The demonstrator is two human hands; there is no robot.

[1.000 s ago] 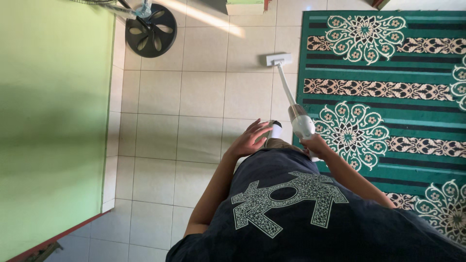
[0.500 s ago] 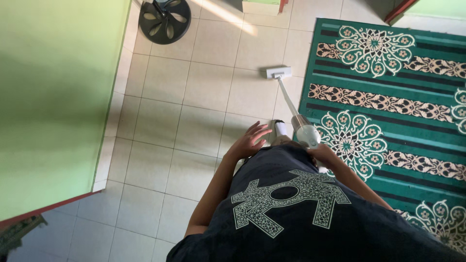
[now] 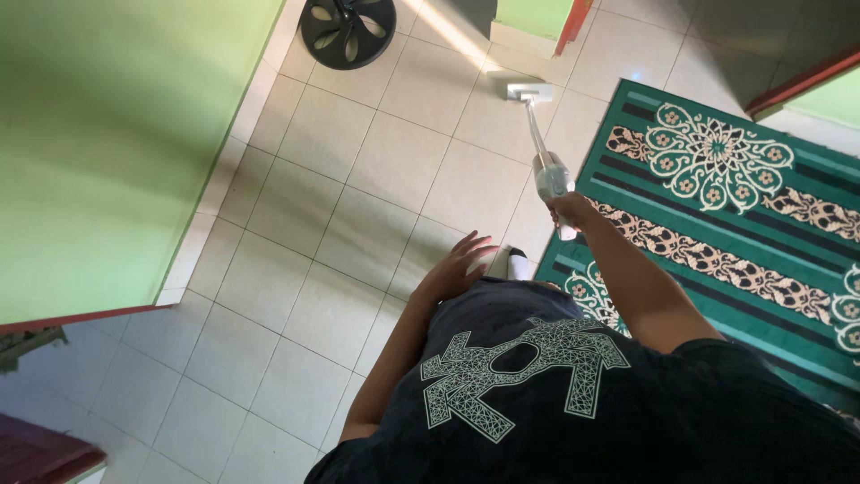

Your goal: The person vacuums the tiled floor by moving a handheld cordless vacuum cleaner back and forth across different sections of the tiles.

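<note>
From the head camera, the right arm is stretched further out than a moment ago: the right hand now reaches forward over the edge where the tiled floor meets the green patterned rug, fingers wrapped around the grip of the white stick vacuum. Earlier that hand sat close against the body. The vacuum's head has travelled with it and now lies on the tiles near the far wall's doorway corner, just off the rug's top-left corner. The left hand has stayed low by the waist, holding nothing, fingers spread wide and loosely curved above the tiles. The black fan has slid towards the top edge of view and is cut off there.

The grip of the vacuum is buried inside the right fist, so I cannot make out its shape. The dark printed shirt hides the legs; only a white-tipped bit of foot peeks out beside the rug's edge.
</note>
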